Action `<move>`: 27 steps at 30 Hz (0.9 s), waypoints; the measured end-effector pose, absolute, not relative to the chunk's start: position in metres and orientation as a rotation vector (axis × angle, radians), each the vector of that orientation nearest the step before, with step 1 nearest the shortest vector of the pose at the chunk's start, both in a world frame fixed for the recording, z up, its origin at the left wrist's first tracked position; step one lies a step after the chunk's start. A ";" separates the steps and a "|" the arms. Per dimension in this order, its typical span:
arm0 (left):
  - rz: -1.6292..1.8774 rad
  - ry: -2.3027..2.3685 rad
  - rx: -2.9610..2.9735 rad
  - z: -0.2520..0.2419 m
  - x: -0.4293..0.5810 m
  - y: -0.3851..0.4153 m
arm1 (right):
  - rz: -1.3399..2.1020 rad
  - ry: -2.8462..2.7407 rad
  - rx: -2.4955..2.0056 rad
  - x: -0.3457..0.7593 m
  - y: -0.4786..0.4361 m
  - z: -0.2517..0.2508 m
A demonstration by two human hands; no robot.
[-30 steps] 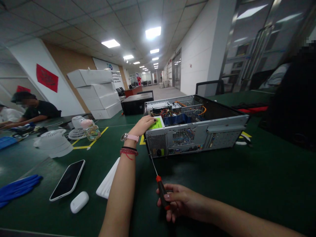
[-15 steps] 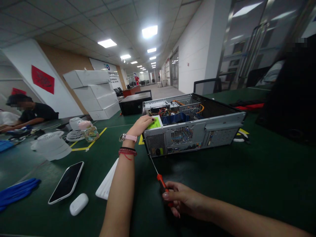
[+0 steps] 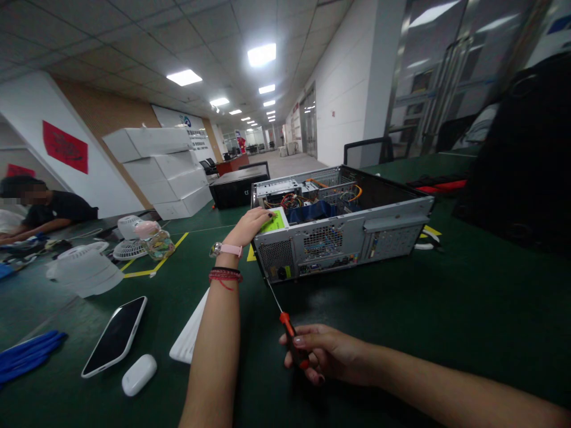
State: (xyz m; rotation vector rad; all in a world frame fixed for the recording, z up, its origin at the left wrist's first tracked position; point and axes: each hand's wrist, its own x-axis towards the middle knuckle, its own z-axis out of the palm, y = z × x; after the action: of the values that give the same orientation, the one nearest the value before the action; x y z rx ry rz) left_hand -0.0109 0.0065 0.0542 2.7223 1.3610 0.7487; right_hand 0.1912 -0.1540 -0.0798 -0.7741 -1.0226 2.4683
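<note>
An open grey computer case lies on its side on the green table, its rear panel facing me. My left hand rests flat on the case's top left corner, fingers spread over a green label on the power supply. My right hand is closed round the red-and-black handle of a screwdriver. The thin shaft points up and left, its tip at the lower left corner of the rear panel. Coloured cables show inside the case.
A phone, a white earbud case and a white flat panel lie at the left. Blue gloves, white fan parts and stacked white boxes stand further left. A seated person works at far left. Something dark stands at right.
The view has drifted so everything sits slightly lower and left. My right hand has shifted its grip a little on the screwdriver handle; the tip stays at the case corner. My left hand has not moved.
</note>
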 end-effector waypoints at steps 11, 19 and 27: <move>0.774 1.353 2.600 0.056 -0.008 0.004 | 2.454 -1.019 -0.748 0.189 -0.159 -0.080; 0.714 1.267 2.837 0.053 -0.015 0.006 | 2.405 -0.952 -0.870 0.188 -0.158 -0.079; 0.720 1.356 2.777 0.052 -0.013 0.007 | 2.406 -1.087 -0.862 0.191 -0.159 -0.076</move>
State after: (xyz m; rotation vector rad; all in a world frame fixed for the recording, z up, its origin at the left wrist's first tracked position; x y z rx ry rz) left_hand -0.0128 0.0073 0.0523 2.7771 1.3558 0.7196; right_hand 0.1907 -0.1591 -0.0765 -0.8623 -1.0867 2.4056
